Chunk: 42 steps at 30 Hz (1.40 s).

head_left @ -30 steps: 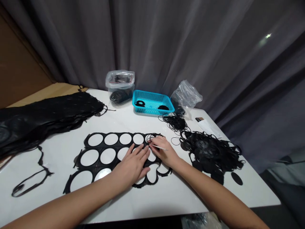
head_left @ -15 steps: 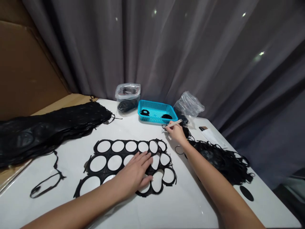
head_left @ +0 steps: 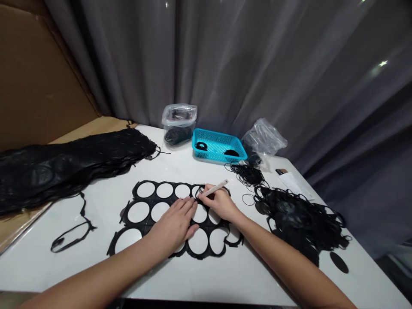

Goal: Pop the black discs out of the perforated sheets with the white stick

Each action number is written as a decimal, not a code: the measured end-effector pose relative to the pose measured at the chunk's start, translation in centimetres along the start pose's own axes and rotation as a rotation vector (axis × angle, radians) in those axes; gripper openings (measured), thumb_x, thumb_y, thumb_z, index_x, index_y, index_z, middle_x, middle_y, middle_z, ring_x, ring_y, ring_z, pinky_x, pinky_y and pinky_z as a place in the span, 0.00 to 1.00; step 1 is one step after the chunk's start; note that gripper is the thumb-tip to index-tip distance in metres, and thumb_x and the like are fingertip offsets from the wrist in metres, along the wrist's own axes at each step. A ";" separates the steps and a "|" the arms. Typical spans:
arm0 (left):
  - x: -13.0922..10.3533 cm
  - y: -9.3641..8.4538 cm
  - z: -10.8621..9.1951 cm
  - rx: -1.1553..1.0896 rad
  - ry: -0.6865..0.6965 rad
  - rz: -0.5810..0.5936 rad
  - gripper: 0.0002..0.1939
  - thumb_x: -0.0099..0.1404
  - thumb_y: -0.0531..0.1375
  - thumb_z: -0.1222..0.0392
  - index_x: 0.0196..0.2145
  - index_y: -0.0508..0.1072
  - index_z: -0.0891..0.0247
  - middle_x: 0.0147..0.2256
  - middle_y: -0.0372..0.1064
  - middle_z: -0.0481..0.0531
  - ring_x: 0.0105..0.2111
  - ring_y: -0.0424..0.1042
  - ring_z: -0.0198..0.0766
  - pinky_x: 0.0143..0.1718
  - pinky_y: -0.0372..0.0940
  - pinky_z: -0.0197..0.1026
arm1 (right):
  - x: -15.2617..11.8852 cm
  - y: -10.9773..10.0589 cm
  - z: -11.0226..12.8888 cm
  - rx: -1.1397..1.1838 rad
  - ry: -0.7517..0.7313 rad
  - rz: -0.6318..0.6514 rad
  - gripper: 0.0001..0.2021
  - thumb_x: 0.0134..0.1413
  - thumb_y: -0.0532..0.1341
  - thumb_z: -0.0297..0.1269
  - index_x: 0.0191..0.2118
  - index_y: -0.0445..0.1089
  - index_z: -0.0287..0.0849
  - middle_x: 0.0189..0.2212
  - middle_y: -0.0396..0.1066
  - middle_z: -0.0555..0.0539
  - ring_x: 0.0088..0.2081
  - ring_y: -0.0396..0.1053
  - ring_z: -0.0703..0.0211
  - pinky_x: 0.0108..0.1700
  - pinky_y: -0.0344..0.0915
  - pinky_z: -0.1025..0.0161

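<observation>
A black rubber-like sheet with rows of round holes (head_left: 154,199) lies flat on the white table. My left hand (head_left: 177,219) rests palm down on its middle, fingers stretched out and holding nothing. My right hand (head_left: 220,204) pinches a slim white pen-like tool (head_left: 216,187), whose exact kind I cannot make out. Its lower end meets the sheet's top row of holes, just right of my left fingertips. Both hands cover some of the holes. Right of my right hand lies a tangle of thin black rings (head_left: 249,174).
A blue basket (head_left: 202,156) holding black pieces stands at the back, between a clear container (head_left: 179,133) and a plastic bag (head_left: 264,137). A black scrap heap (head_left: 296,223) and a disc (head_left: 339,262) lie right; stacked black sheets (head_left: 80,159) and a loose strip (head_left: 77,242) lie left.
My right hand has come back from the ring tangle to the sheet with the white tool. My left hand stays flat on the sheet, shifted slightly left. The camera view has shifted a little.
</observation>
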State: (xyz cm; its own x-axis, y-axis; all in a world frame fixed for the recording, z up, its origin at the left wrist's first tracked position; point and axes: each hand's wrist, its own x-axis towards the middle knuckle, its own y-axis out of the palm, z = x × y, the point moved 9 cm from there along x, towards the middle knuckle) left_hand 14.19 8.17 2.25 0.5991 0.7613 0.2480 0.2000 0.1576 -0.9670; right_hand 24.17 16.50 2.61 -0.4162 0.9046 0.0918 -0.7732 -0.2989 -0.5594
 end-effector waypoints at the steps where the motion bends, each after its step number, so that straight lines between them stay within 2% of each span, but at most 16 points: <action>1: 0.0 0.0 0.0 -0.004 0.002 -0.004 0.26 0.71 0.56 0.53 0.59 0.65 0.74 0.57 0.67 0.68 0.59 0.65 0.56 0.60 0.59 0.54 | 0.0 0.1 -0.1 0.010 -0.002 0.002 0.11 0.58 0.60 0.41 0.28 0.63 0.44 0.27 0.71 0.53 0.31 0.66 0.61 0.36 0.59 0.65; 9: -0.2 0.5 0.3 -0.048 0.001 -0.025 0.26 0.72 0.54 0.52 0.60 0.64 0.73 0.58 0.67 0.67 0.60 0.65 0.55 0.61 0.58 0.54 | -0.1 0.4 0.3 -0.024 -0.046 -0.008 0.08 0.59 0.60 0.36 0.29 0.66 0.43 0.31 0.74 0.51 0.34 0.69 0.59 0.40 0.61 0.63; 14: -0.3 0.8 0.4 -0.035 0.006 -0.017 0.26 0.72 0.54 0.52 0.61 0.64 0.72 0.59 0.66 0.66 0.60 0.65 0.54 0.62 0.57 0.55 | -0.6 0.4 1.1 -0.094 -0.154 -0.026 0.07 0.59 0.60 0.31 0.29 0.65 0.44 0.33 0.74 0.49 0.37 0.69 0.58 0.43 0.61 0.62; 18: -0.3 1.0 0.3 -0.025 0.002 -0.031 0.26 0.72 0.54 0.53 0.61 0.63 0.73 0.60 0.65 0.67 0.61 0.64 0.55 0.62 0.56 0.55 | -1.8 1.3 2.0 -0.265 -0.308 -0.048 0.07 0.63 0.57 0.31 0.31 0.64 0.44 0.37 0.74 0.46 0.41 0.68 0.55 0.46 0.59 0.60; 21: -0.3 1.1 0.3 -0.022 -0.004 -0.016 0.26 0.71 0.54 0.54 0.61 0.64 0.73 0.60 0.65 0.67 0.61 0.64 0.55 0.62 0.56 0.56 | -1.6 2.4 2.3 -0.476 -0.409 0.005 0.07 0.65 0.54 0.31 0.34 0.65 0.43 0.34 0.72 0.45 0.40 0.67 0.54 0.44 0.56 0.58; 23: -0.2 1.1 0.3 -0.032 -0.006 0.008 0.25 0.71 0.55 0.55 0.60 0.64 0.73 0.60 0.65 0.67 0.61 0.63 0.55 0.62 0.56 0.57 | 0.0 1.7 1.9 -0.590 -0.398 -0.007 0.07 0.62 0.53 0.28 0.33 0.64 0.42 0.30 0.71 0.45 0.36 0.65 0.54 0.42 0.54 0.58; 25: -0.2 0.9 0.4 -0.054 -0.018 0.029 0.25 0.70 0.56 0.55 0.60 0.65 0.72 0.60 0.65 0.66 0.61 0.63 0.55 0.62 0.57 0.56 | 2.6 -1.2 0.7 -0.609 -0.296 -0.114 0.08 0.58 0.53 0.25 0.30 0.63 0.43 0.27 0.68 0.46 0.33 0.63 0.55 0.39 0.52 0.59; 28: -0.2 0.7 0.7 -0.098 -0.046 0.041 0.25 0.69 0.58 0.56 0.60 0.64 0.69 0.61 0.64 0.65 0.61 0.63 0.54 0.62 0.57 0.55 | 5.8 -7.4 -1.6 -0.437 -0.086 -0.373 0.08 0.55 0.54 0.28 0.26 0.58 0.44 0.24 0.64 0.50 0.29 0.59 0.57 0.35 0.49 0.61; 29: -0.3 0.6 0.8 -0.115 -0.054 0.042 0.25 0.68 0.58 0.56 0.60 0.64 0.68 0.61 0.64 0.64 0.61 0.63 0.54 0.61 0.58 0.56 | 6.4 -8.8 -2.2 -0.396 -0.051 -0.420 0.09 0.56 0.54 0.29 0.26 0.57 0.45 0.22 0.62 0.51 0.27 0.57 0.58 0.34 0.49 0.62; 32: -0.3 0.2 1.2 -0.162 -0.074 0.050 0.25 0.68 0.60 0.57 0.60 0.65 0.67 0.60 0.64 0.64 0.60 0.63 0.55 0.60 0.59 0.57 | 7.0 -10.8 -2.7 -0.314 -0.024 -0.464 0.10 0.56 0.55 0.34 0.25 0.56 0.45 0.21 0.59 0.53 0.25 0.55 0.60 0.32 0.48 0.63; 36: 0.3 -1.1 1.8 -0.232 -0.073 0.063 0.18 0.69 0.59 0.56 0.54 0.70 0.63 0.54 0.69 0.59 0.53 0.69 0.51 0.54 0.64 0.53 | 6.1 -10.0 -1.7 -0.183 -0.029 -0.408 0.12 0.54 0.60 0.39 0.24 0.57 0.45 0.20 0.63 0.53 0.26 0.62 0.61 0.30 0.54 0.65; 37: 0.6 -1.4 1.8 -0.242 -0.065 0.066 0.16 0.69 0.59 0.55 0.52 0.71 0.62 0.51 0.71 0.58 0.50 0.70 0.50 0.51 0.66 0.51 | 5.9 -9.4 -1.8 -0.060 -0.004 -0.367 0.12 0.53 0.61 0.38 0.24 0.58 0.44 0.21 0.65 0.53 0.27 0.65 0.61 0.30 0.57 0.65; 39: 1.3 -1.8 2.0 -0.244 -0.051 0.062 0.12 0.70 0.58 0.57 0.49 0.73 0.62 0.44 0.71 0.56 0.44 0.71 0.47 0.47 0.68 0.49 | 5.6 -7.6 -2.5 0.334 0.107 -0.242 0.11 0.51 0.64 0.35 0.27 0.59 0.43 0.25 0.70 0.52 0.29 0.71 0.61 0.28 0.62 0.68; 41: 2.2 -2.0 2.4 -0.231 -0.060 0.028 0.11 0.70 0.56 0.59 0.47 0.73 0.63 0.42 0.69 0.56 0.42 0.71 0.47 0.45 0.68 0.49 | 5.2 -5.1 -3.1 0.757 0.258 -0.098 0.12 0.48 0.67 0.29 0.29 0.61 0.42 0.28 0.74 0.48 0.31 0.75 0.60 0.25 0.65 0.71; 42: 2.7 -2.0 2.6 -0.223 -0.070 0.005 0.11 0.70 0.54 0.61 0.47 0.72 0.63 0.42 0.68 0.57 0.43 0.71 0.47 0.45 0.68 0.49 | 4.9 -4.0 -3.2 0.887 0.316 -0.042 0.13 0.47 0.68 0.27 0.30 0.61 0.41 0.29 0.75 0.47 0.31 0.76 0.60 0.23 0.66 0.72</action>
State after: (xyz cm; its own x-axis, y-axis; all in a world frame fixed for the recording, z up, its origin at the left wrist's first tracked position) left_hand 13.35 11.52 4.72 0.5468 0.8046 0.2316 0.3685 0.0171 -0.9295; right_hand 26.75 23.12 2.64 -0.3308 0.9216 -0.2031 -0.9210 -0.2684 0.2824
